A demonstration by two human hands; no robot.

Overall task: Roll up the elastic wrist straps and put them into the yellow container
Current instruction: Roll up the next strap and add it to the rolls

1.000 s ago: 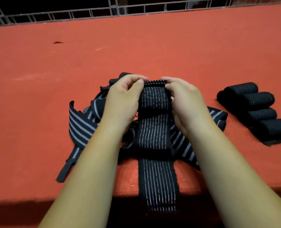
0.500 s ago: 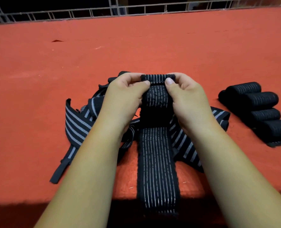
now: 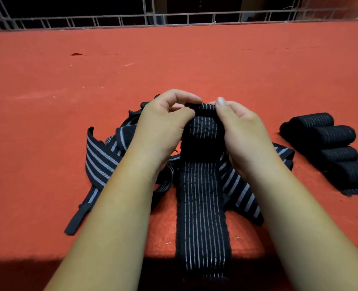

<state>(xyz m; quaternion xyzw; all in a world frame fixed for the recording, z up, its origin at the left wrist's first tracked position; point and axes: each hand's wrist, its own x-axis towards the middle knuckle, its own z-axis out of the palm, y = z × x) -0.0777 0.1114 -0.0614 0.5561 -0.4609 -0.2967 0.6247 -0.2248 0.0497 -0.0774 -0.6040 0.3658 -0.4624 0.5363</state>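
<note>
A flat orange-red felt-covered tabletop point(image 3: 195, 66) fills nearly the whole view under even, warm light. Along its far edge runs a low grey metal wire-grid fence point(image 3: 174, 17), with only darkness behind it. Towards the tabletop's far left lies a small dark sliver-shaped mark point(image 3: 77, 54), and a faint pale scuff point(image 3: 128, 64) is near it. A band of deep shadow point(image 3: 16, 276) covers the tabletop's near edge.

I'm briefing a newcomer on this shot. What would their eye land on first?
Centre frame, the left hand and right hand pinch the far end of a long black elastic strap with thin white stripes, which runs over the near table edge. On the right lies a row of black rolled-up straps, dark against the red cloth-covered table. Loose grey-striped black straps lie heaped beneath the hands.
</note>
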